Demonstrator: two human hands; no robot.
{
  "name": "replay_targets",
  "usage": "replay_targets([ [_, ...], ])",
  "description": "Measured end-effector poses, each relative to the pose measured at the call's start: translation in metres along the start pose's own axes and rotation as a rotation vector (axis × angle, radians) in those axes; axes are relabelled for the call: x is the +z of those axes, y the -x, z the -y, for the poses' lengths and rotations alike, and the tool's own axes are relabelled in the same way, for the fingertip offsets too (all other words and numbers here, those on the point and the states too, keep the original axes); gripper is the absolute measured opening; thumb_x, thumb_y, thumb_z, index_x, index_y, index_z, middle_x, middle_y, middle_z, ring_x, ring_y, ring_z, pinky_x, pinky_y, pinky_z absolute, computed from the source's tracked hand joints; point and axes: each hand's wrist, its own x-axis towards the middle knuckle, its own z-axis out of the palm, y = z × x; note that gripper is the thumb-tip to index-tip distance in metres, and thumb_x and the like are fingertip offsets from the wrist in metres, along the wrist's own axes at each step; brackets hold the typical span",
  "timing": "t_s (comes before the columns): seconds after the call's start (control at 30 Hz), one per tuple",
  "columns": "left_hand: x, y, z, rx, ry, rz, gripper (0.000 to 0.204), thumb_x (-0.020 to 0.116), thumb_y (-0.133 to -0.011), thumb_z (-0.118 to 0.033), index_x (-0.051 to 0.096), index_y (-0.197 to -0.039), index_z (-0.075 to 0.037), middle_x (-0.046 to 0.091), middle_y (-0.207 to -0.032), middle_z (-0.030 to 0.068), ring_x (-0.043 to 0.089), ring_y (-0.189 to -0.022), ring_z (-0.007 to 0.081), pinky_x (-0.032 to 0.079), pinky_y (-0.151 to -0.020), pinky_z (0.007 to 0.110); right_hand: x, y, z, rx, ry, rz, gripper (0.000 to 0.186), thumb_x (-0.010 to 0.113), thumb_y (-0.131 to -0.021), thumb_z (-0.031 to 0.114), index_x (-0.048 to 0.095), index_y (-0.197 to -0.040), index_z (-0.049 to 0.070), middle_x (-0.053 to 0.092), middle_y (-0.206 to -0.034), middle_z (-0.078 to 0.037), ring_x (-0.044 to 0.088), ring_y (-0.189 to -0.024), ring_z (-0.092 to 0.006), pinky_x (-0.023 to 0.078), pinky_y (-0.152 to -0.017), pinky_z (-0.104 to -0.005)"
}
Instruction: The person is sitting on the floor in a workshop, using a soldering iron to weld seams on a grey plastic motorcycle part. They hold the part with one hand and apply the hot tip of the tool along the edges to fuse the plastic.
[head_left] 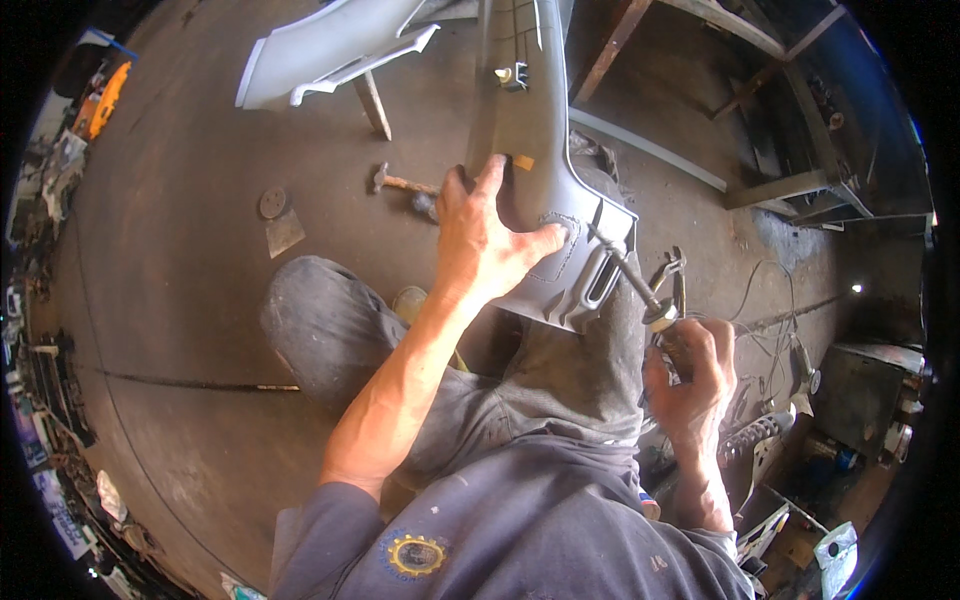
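Note:
A long grey plastic trim panel (540, 130) lies across my lap, with its wide slotted end towards me. My left hand (485, 245) grips its left side, thumb spread over the face beside a rough outline of stitch-like marks. In my right hand (695, 385), slightly blurred, is a soldering iron (640, 283). Its metal shaft points up and left, and the tip meets the panel near the right corner, though firm contact is hard to judge. My right fingers curl round the handle and mostly hide it. A pale clip (508, 76) sits on the panel farther up.
On the floor to the left lie a hammer (405, 184) and a round disc (272, 204). Beyond them is a pale grey curved panel (330, 55). Pliers (680, 268) and loose cables (780, 285) are at right, below a metal frame (780, 190). Clutter lines the far left.

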Motion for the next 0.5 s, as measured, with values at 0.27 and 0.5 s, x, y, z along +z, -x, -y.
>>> replay_targets([
  [0.27,-0.002,0.0,0.0,0.01,-0.007,0.013,0.107,0.092,-0.066,-0.048,0.046,-0.146,0.006,0.044,-0.14,0.0363,0.048,-0.131,0.049,0.043,-0.11,0.052,0.025,0.01,-0.007,-0.019,-0.029,0.017,0.027,0.072,-0.079,0.002,0.066,-0.105,0.007,0.057,-0.096,-0.015,0.064,-0.074,-0.032,0.053,-0.064,-0.0415],
  [0.5,0.001,0.0,0.005,0.017,-0.007,0.001,0.107,0.091,-0.067,-0.051,0.047,-0.146,0.006,0.045,-0.139,0.0359,0.048,-0.131,0.0482,0.042,-0.11,0.052,0.028,0.01,-0.003,-0.011,-0.041,0.011,0.027,0.072,-0.079,0.001,0.066,-0.105,0.007,0.058,-0.093,-0.014,0.064,-0.073,-0.0321,0.053,-0.063,-0.0414],
])
